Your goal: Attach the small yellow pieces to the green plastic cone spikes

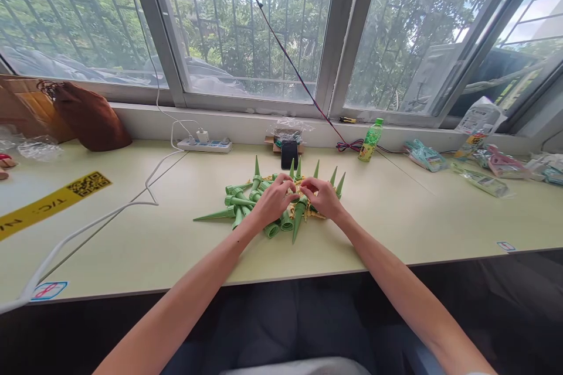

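My left hand and my right hand meet over a pile of green plastic watering spikes, fingertips closed in a pinch. Whatever they hold is small and mostly covered by the fingers; a bit of green and yellow shows between them. Just below my right hand, one green spike lies with its tip towards me. Several hollow spikes lie heaped beside my left hand, among them a long one pointing left. More spikes stand tip up behind, such as the one at the back left. Small yellow pieces are scattered under my right hand.
Behind the pile, a black phone leans against a small box. A green drink bottle stands right of it, near a coiled cable. Power strip, white cable and brown pouch are left; bagged items lie right.
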`<state>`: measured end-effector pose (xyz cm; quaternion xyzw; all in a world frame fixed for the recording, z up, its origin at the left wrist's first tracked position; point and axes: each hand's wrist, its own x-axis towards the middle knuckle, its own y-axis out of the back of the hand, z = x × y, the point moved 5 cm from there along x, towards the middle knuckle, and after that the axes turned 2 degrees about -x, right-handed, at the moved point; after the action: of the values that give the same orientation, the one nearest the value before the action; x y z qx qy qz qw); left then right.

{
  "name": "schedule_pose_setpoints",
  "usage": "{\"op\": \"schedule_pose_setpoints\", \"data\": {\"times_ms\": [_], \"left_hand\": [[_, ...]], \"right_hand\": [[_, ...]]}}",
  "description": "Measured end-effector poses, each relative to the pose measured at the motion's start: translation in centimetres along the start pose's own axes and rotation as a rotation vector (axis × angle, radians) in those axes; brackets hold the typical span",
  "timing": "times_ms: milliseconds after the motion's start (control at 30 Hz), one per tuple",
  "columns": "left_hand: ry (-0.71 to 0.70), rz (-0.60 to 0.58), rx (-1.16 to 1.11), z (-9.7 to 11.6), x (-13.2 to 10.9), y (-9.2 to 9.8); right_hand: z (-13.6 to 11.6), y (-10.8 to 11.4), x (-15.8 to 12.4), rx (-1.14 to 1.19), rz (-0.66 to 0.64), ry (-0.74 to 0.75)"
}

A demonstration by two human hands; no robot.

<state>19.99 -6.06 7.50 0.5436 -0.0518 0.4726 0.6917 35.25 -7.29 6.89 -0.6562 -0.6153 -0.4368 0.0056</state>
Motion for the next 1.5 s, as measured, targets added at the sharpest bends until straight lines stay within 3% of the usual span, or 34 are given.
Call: {"op": "schedule_pose_setpoints", "data": {"times_ms": [267,433,1067,1500], "left_hand": [[0.112,0.092,-0.094,-0.7,0.2,0.3],[0.192,0.053,-0.201,-0.8,0.1,0.0],[0.047,0.097,-0.121,-0.1,-0.1,0.3],[0.081,0.130,-0.063,-0.6,0.0,0.2]], "right_hand": [[-0.7,0.9,0.0,0.077,0.117,0.013],[-1.0,1.0,-0.1,0.097,0.138,0.012],[-0.5,0.6,0.0,0.185,0.111,0.000],[-0.7,0.6,0.0,0.124,0.106,0.003]]}}
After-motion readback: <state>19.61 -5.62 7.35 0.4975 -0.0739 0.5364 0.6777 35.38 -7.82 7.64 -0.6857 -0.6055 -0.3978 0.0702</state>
